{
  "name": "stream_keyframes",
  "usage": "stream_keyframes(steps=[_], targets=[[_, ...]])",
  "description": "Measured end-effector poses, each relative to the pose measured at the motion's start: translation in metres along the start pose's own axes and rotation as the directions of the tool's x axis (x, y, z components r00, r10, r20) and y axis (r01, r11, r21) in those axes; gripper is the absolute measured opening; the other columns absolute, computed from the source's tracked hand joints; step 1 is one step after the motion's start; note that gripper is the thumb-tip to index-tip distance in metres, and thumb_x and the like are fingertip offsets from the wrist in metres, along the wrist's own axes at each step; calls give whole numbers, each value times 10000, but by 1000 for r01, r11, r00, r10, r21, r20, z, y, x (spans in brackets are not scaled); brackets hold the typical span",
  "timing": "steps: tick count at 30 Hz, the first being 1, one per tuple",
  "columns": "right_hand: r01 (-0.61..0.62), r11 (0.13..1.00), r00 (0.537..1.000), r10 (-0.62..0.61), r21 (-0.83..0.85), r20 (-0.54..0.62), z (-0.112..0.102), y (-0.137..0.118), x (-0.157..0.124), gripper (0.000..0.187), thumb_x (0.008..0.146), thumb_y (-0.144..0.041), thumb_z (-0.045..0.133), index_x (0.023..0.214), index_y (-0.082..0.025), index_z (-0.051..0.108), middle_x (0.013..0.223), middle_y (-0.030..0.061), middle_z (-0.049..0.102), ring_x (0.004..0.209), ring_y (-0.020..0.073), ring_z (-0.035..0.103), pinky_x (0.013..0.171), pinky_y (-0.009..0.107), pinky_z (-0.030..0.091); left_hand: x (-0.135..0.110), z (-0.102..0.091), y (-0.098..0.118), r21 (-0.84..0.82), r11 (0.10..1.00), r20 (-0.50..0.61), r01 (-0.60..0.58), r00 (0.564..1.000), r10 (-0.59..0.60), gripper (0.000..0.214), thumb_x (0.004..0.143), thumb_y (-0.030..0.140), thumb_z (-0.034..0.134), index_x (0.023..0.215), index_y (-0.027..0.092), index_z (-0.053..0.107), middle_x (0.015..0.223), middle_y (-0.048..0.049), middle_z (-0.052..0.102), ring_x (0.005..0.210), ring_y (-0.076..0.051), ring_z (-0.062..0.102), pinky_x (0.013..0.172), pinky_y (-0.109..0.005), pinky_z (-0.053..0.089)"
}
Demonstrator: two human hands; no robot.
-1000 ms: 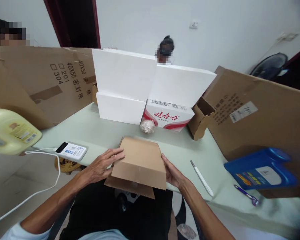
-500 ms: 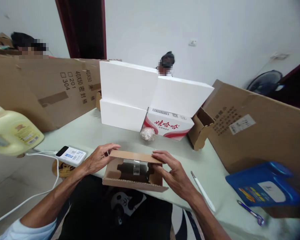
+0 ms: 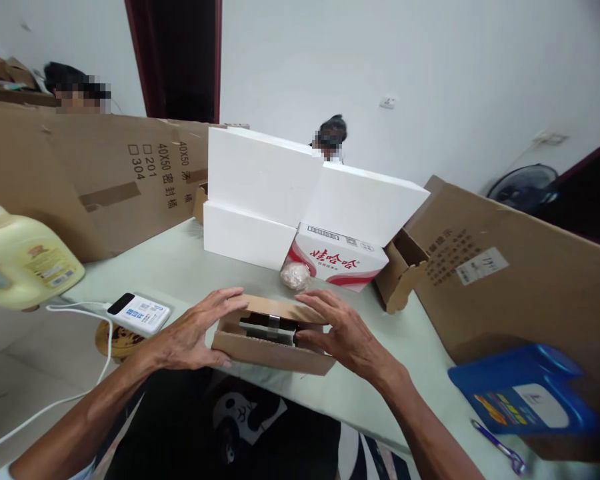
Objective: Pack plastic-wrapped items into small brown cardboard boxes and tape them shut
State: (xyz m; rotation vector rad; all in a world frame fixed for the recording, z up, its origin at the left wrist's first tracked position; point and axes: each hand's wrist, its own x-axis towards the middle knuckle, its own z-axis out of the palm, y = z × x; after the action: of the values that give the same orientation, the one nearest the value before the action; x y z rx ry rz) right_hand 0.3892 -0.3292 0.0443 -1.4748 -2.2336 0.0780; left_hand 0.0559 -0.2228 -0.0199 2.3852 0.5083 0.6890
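Note:
A small brown cardboard box (image 3: 273, 350) lies at the near edge of the pale green table (image 3: 190, 263), its open side up with something dark and taped inside. My left hand (image 3: 195, 333) grips its left end, thumb on the front wall and fingers over the back wall. My right hand (image 3: 343, 337) curls over its right end, fingers on the back flap.
A white power bank (image 3: 140, 312) with a cable lies to the left. Beyond it is a yellow jug (image 3: 25, 263). White foam blocks (image 3: 260, 177), a red-and-white carton (image 3: 337, 257) and a small bagged lump (image 3: 295, 275) stand behind. Cardboard sheets (image 3: 505, 267) flank the table; a blue jug (image 3: 525, 393) lies right. Two people sit behind.
The box was lid-up a second ago; it has since been turned so its open side faces up, and both hands have shifted onto its ends. The view has tilted upward.

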Motion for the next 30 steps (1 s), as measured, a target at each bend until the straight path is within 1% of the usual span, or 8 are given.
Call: stream_keyframes(steps=[4, 9, 12, 17, 21, 24, 28, 30], targets=[[183, 976, 983, -181, -120, 26, 7, 0, 18, 586, 887, -214, 848, 1426, -272, 625, 1352, 125, 702, 1193, 314, 689, 951, 476, 621, 4, 0, 1, -20, 1000, 5, 3, 1000, -3, 1026, 784, 252, 950, 1662, 395, 439, 1743, -139, 409, 1562, -388, 489, 1232, -604, 485], [301, 929, 953, -301, -216, 36, 15, -3, 28, 325, 985, -251, 754, 1299, -239, 670, 1234, 122, 718, 1050, 259, 698, 832, 387, 606, 7, 2, 3, -29, 1000, 20, 5, 1000, -4, 992, 796, 228, 924, 1652, 394, 449, 1729, -123, 428, 1532, -376, 523, 1237, -589, 483], [338, 922, 938, -346, -191, -13, 15, -9, 27, 135, 1072, -286, 642, 1174, -225, 706, 1114, 103, 738, 938, 213, 689, 767, 330, 570, 10, 2, 4, -28, 1000, 36, 14, 999, -13, 996, 796, 207, 914, 1653, 389, 440, 1737, -124, 412, 1534, -378, 514, 1239, -593, 476], [348, 936, 922, -352, -53, -161, 23, -13, 27, 170, 1099, -205, 585, 1010, -211, 731, 980, 74, 755, 831, 157, 677, 742, 276, 541, 12, 1, 4, -1, 1000, 63, 23, 998, -23, 967, 809, 204, 893, 1648, 361, 438, 1753, -126, 387, 1569, -371, 467, 1258, -574, 451], [299, 942, 936, -259, 153, -237, 29, -8, 27, 138, 1074, -196, 637, 995, -213, 749, 976, 72, 765, 817, 144, 695, 721, 259, 545, 11, 1, 4, 81, 997, 70, 11, 997, -17, 971, 769, 273, 944, 1621, 329, 482, 1758, -132, 395, 1583, -381, 446, 1275, -572, 432], [215, 918, 963, -142, 333, -230, 31, -5, 27, 140, 1067, -238, 656, 992, -213, 772, 957, 66, 758, 775, 138, 688, 691, 257, 540, 12, 3, 6, 168, 986, 60, -11, 998, 0, 857, 809, 358, 932, 1575, 288, 552, 1751, -143, 421, 1604, -402, 412, 1294, -602, 402], [34, 862, 980, 71, 505, -186, 31, -4, 25, 250, 1051, -389, 686, 916, -215, 803, 846, 46, 750, 731, 156, 673, 672, 276, 538, 17, 9, 11, 245, 969, 26, -37, 999, 31, 480, 1030, 345, 703, 1497, 251, 638, 1690, -144, 508, 1563, -359, 475, 1261, -570, 462], [-116, 805, 959, 242, 582, -144, 31, 0, 25, 310, 1012, -480, 725, 883, -215, 819, 760, 31, 734, 672, 154, 653, 618, 267, 522, 20, 13, 12, 262, 964, 8, -53, 999, 53, 390, 1081, 301, 609, 1463, 255, 671, 1670, -133, 527, 1541, -337, 497, 1243, -540, 491]])
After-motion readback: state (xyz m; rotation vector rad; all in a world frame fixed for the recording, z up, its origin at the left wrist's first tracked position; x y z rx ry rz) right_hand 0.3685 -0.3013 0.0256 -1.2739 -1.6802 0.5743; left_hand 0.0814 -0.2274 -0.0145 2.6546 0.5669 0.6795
